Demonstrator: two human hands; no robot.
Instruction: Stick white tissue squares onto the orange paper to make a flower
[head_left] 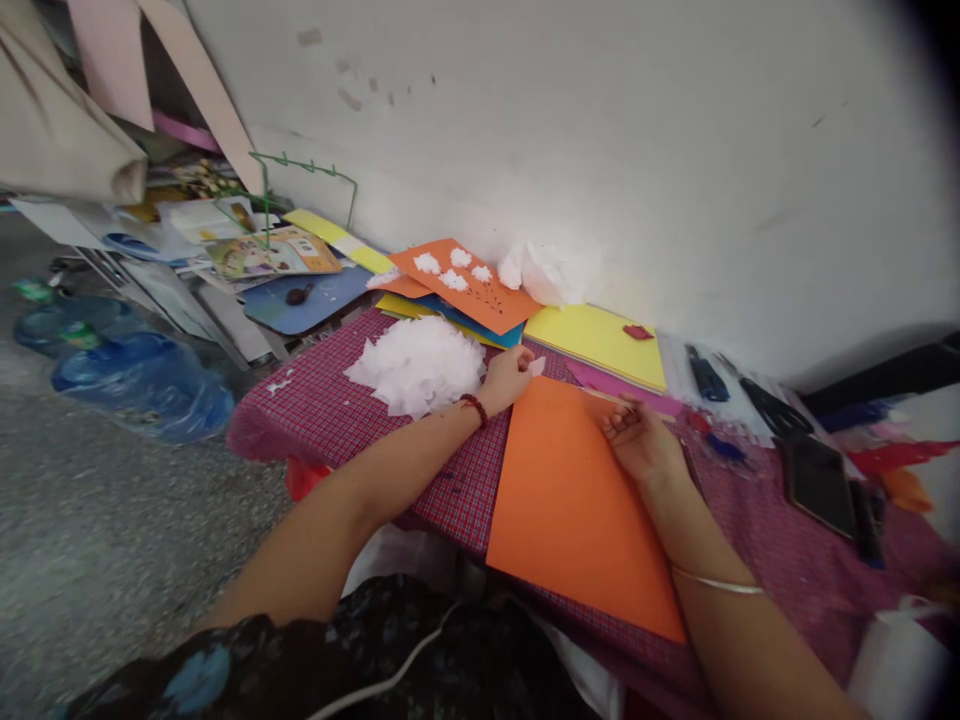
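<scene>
a small white paper scrap [536, 367] was pinched narrowly by the fingers of the left hand [510, 375], probably at its edge so that most of it was left uncovered; it was shown just beyond the fingertips, between three and four o'clock. an orange sheet [577, 490] was laid flat on the cloth-covered worktop [307, 400], directly in front of the body, perhaps so that it could be reached by both hands. from its middle, the scrap was seen near eleven o'clock. the right hand [645, 440] was placed at one o'clock, over the sheet's far right part, its fingers loosely curled; whether anything was gripped by them could not be told. a white paper heap [420, 360] was set at nine o'clock from the left hand, seemingly for easy reach
</scene>
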